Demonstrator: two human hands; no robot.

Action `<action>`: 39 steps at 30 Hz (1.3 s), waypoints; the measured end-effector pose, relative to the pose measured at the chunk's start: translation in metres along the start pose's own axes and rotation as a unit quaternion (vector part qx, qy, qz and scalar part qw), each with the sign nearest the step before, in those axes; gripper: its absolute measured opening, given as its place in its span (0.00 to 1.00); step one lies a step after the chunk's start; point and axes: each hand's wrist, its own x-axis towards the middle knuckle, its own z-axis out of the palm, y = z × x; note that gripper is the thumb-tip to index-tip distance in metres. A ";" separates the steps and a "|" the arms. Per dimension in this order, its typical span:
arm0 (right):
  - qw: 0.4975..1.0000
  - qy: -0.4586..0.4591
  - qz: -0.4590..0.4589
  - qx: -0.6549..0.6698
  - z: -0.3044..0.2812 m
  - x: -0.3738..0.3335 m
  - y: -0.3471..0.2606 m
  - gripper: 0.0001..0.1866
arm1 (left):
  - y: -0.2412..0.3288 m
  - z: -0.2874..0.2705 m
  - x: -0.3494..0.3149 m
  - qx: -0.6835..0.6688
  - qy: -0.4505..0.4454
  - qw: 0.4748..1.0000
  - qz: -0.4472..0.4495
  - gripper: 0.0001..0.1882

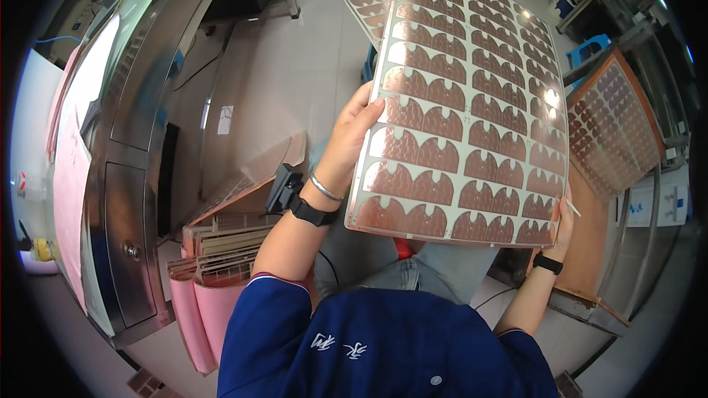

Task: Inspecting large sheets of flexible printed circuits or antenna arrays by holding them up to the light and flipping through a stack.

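A large circuit board panel (463,127) with rows of copper-coloured, scalloped half-round shapes is held up in front of me, tilted, its near edge above my lap. My left hand (355,129) grips its left edge, thumb on the front face and the other fingers mostly hidden behind. At the lower right corner my right hand (564,230) is closed on the panel's edge, partly hidden by it. A thin white stick (574,208), perhaps a pen, juts out from that hand.
Another patterned panel (366,15) shows behind the held one. To the right a copper panel (616,121) leans near a blue stool (588,49). At left stand a metal cabinet (131,199) and pink-wrapped stacked panels (221,309). One more panel (258,169) lies slanted above them.
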 end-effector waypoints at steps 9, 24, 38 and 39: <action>0.999 -0.039 0.012 0.031 0.001 -0.002 -0.005 0.24 | -0.001 -0.008 -0.001 0.001 0.008 1.000 -0.006 0.19; 0.999 -0.037 -0.028 -0.016 0.029 -0.009 -0.026 0.27 | -0.012 -0.033 -0.003 0.000 0.051 0.998 -0.034 0.19; 0.995 -0.078 -0.059 0.013 0.038 -0.011 -0.034 0.28 | -0.009 -0.023 -0.008 0.050 0.044 0.996 -0.060 0.23; 0.995 -0.081 -0.059 0.011 0.036 -0.010 -0.034 0.28 | -0.011 -0.021 -0.007 0.051 0.038 0.996 -0.063 0.23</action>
